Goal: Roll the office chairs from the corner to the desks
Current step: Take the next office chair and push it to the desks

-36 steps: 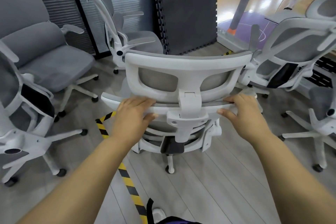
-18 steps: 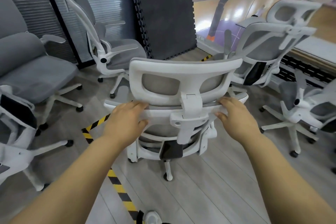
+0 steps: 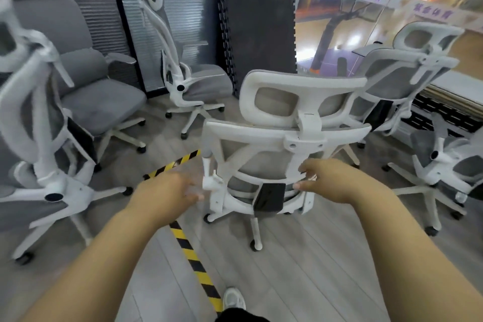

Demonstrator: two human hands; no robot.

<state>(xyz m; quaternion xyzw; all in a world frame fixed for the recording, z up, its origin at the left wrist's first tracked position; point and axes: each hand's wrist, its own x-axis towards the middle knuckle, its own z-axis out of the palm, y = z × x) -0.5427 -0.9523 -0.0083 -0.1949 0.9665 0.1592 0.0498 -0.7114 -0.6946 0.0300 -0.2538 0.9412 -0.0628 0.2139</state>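
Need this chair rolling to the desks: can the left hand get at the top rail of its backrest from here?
Probably yes. The left hand hangs open just left of the white chair, below the top rail. Only open air lies between them; the armrest post stands beside the path, not across it.

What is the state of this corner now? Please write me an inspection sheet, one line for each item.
Surface: grey plank floor, crossed by a yellow-black tape strip.
Job's things: nearest chair stands upright, its back to the camera; more chairs stand around it, such as the grey padded chair on the left and the mesh chair on the right.
Clutter: dark foam mats lean against the wall.
Grippers: left hand is blurred, fingers straight, beside the nearest chair; right hand is loosely curved at that chair's back, grip unclear.
Cables: nothing seen.
Surroundings: window blinds; glass wall showing a basketball court; a shoe at the bottom edge.
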